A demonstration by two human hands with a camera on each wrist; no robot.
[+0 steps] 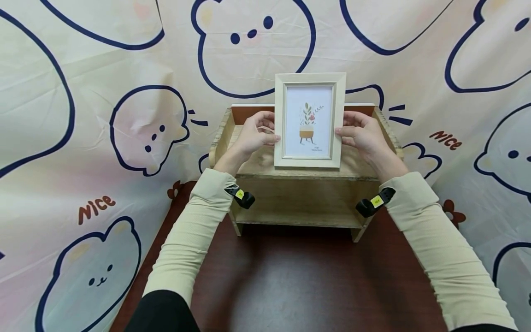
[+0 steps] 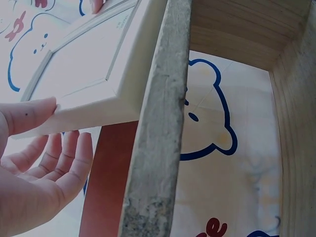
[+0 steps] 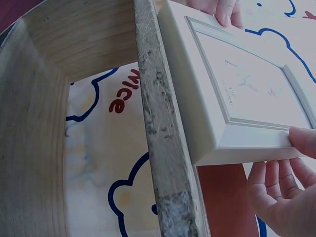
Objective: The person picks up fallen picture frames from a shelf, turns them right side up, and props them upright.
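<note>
1. Head view: one picture frame (image 1: 309, 121), upright, near the top's near edge on one wooden shelf unit (image 1: 257, 163).
2. One left hand (image 1: 257, 133), partly curled, pinches its left side.
3. One right hand (image 1: 362, 133), likewise, pinches its right.

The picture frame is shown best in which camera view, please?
The head view: the picture frame faces the camera, all four sides and its plant print clear. Both wrist views show it slanted and cut off by the image edge, its print faint or washed out.
</note>
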